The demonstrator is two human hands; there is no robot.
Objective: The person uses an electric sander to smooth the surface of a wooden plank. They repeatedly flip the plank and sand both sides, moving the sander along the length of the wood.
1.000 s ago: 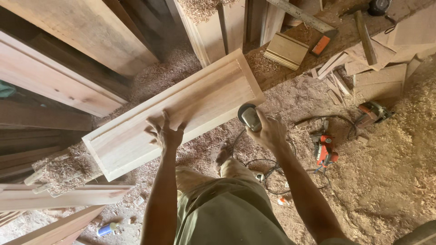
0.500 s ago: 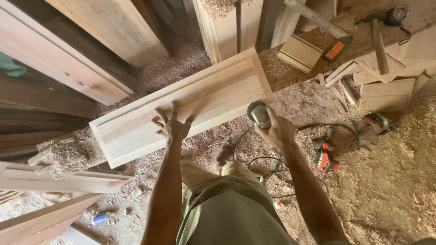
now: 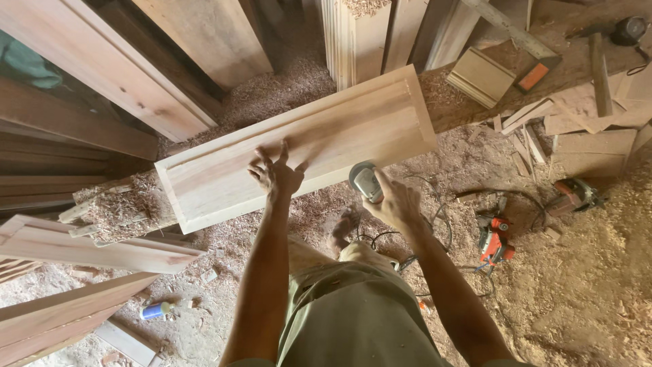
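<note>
A pale framed wooden panel (image 3: pixel 299 149) is seen slanting across mid-frame. The left hand (image 3: pixel 275 175) is pressed on its lower edge, fingers spread. A small grey power tool (image 3: pixel 365 182) is gripped by the right hand (image 3: pixel 395 204) just below the panel; the tool's body is largely hidden, and its working face cannot be made out.

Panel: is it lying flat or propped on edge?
Flat. The panel lies face up, its recessed face toward the camera, left hand spread on it; right hand grips a sander at its edge.
</note>
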